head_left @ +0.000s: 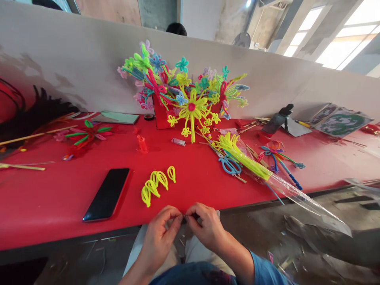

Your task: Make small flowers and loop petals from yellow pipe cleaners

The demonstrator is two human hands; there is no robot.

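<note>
My left hand point(160, 233) and my right hand point(206, 226) meet at the near edge of the red table point(44, 198), fingertips pinched together on a small dark thing that I cannot make out. Just beyond them lie several yellow pipe-cleaner loops point(154, 183) shaped like petals. A black phone point(107, 194) lies flat to the left of my hands. Further back a red box holds a bouquet of pipe-cleaner flowers point(187, 93) in many colours.
Blue-handled scissors point(230, 164) and a clear bag of yellow pipe cleaners point(246, 158) lie at right. A glue gun point(279, 116) stands further right. A red and green flower point(87, 134) and wooden sticks point(32, 135) lie at left. A grey partition point(74, 67) backs the table.
</note>
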